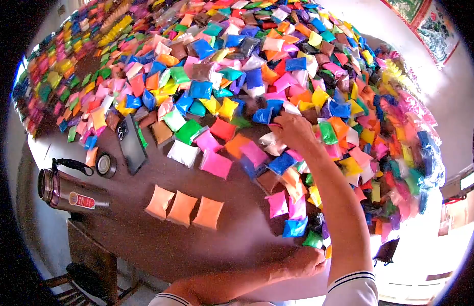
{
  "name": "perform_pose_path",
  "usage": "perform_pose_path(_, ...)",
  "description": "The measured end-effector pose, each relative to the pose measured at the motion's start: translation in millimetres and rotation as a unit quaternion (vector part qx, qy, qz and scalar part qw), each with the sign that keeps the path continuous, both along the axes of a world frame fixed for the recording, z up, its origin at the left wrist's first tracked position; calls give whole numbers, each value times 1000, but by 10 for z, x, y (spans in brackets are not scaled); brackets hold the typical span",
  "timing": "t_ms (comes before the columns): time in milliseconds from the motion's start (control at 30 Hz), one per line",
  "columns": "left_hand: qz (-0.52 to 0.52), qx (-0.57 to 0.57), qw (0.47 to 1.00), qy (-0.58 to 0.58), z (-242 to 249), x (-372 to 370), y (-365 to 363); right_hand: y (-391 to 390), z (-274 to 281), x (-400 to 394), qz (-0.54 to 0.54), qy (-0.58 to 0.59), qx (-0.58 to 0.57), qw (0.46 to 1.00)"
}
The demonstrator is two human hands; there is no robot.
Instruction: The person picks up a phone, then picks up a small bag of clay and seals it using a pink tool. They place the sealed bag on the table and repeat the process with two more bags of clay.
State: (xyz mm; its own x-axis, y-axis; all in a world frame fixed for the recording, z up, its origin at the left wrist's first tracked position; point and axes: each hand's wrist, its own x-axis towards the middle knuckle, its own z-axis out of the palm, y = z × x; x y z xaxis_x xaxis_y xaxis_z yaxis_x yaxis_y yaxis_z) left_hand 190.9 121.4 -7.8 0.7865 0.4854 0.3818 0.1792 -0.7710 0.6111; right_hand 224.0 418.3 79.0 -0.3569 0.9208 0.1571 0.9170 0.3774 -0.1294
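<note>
My right hand [294, 131] reaches into the heap of small coloured packets, its fingers bent together beside a blue packet [262, 116] and just above a whitish packet [271, 144]. What its fingertips hold I cannot tell. Near the front edge of the table, my left hand [307, 261] is closed, its fingertips at a small orange packet [328, 251] that is mostly hidden. A green packet [313, 239] lies right above this hand. Three light-orange packets, with the middle one [181, 207] between the others, lie in a row on the brown tabletop [196, 250].
The heap of packets [201, 89] spreads over the far side and right of the table. At the left lie a steel flask [68, 191] on its side, its lid [106, 165] and a dark phone [132, 144]. A wooden chair [94, 260] stands below the left edge.
</note>
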Motion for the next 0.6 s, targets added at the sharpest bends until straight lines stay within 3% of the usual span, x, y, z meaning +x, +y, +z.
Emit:
perform_pose_path(67,-17,-44,999,-17,-49,40,-46,-65,114,135,-22,-30,-67,997)
perform_pose_path(200,-70,-219,969,-85,-83,55,-55,-86,286,418,10,-63,-79,995)
perform_pose_path(333,-64,-197,972,-108,-42,54,-28,-99,658,644,-16,9,-117,993)
perform_pose_path(400,-53,-231,961,-145,-13,35,-22,-64,717,666,-98,143,-31,984)
perform_pose_path(500,-37,-221,966,-132,-33,70,-45,24,959,307,-133,128,31,982)
perform_pose_path(533,-34,-222,966,-131,-8,42,-19,133,909,235,-115,176,31,977)
perform_pose_path(600,-85,-265,958,-73,104,-17,58,338,845,-29,-87,204,51,974)
